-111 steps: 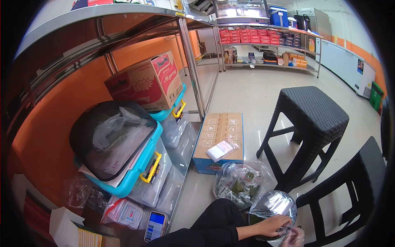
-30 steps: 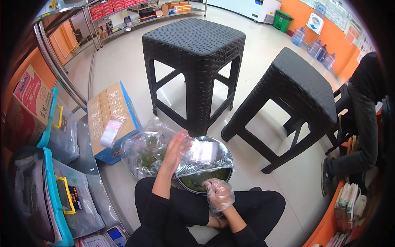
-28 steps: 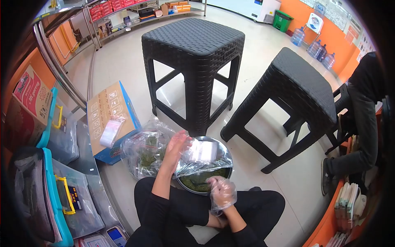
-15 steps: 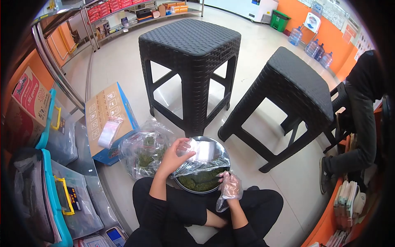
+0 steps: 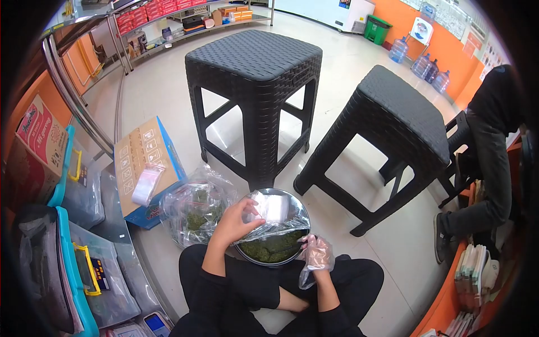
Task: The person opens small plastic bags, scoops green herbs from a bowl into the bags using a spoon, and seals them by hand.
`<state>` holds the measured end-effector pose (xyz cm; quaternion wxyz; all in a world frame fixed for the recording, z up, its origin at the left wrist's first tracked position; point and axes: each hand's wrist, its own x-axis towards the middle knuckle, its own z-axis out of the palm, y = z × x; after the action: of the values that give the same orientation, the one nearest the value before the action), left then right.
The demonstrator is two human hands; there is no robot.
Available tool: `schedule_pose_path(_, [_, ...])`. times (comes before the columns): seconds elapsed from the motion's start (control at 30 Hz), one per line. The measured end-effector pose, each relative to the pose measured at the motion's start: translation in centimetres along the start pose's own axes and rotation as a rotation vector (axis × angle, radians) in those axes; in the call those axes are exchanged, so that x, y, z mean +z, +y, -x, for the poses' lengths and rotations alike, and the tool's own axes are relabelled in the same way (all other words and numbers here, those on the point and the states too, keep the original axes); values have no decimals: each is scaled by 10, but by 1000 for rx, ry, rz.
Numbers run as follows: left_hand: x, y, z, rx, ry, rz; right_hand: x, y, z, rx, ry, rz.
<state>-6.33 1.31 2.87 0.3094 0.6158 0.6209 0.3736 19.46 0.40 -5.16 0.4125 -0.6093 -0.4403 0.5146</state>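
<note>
A round metal basin (image 5: pixel 306 210) rests by my crossed legs, with dark green, crumbly leaf-like stuff (image 5: pixel 269 251) in its near half. Clear plastic (image 5: pixel 281 227) stretches across its middle, and a stack of small clear bags (image 5: pixel 275 209) lies in the far half. Bare, my left hand (image 5: pixel 233 223) is over the basin's left side, its fingers curled towards the thumb at the plastic; whatever they pinch is too clear to make out. My right hand (image 5: pixel 318 254) wears a clear plastic glove and is at the right rim, fingers bent together, their contents hidden.
A large clear bag of green stuff (image 5: pixel 196 216) is left of the basin. Behind it stands a cardboard box (image 5: pixel 140 149) with small bags (image 5: pixel 149 184) on top. Two black stools (image 5: pixel 255 53) (image 5: pixel 401 112) are ahead. Plastic bins (image 5: pixel 106 275) line the left; a person's leg (image 5: pixel 488 168) is at right.
My left fingers and thumb have drawn closer together. The right hand has eased slightly away from the green stuff. The view has shifted a little.
</note>
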Motion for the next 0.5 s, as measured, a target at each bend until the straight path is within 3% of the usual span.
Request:
schedule_pose_path(0.37, [20, 0, 15, 110, -174, -223, -48, -48, -8, 54, 305, -371])
schedule_pose_path(0.5, [31, -1, 16, 98, -284, -308, -60, -55, -8, -105, 300, -453])
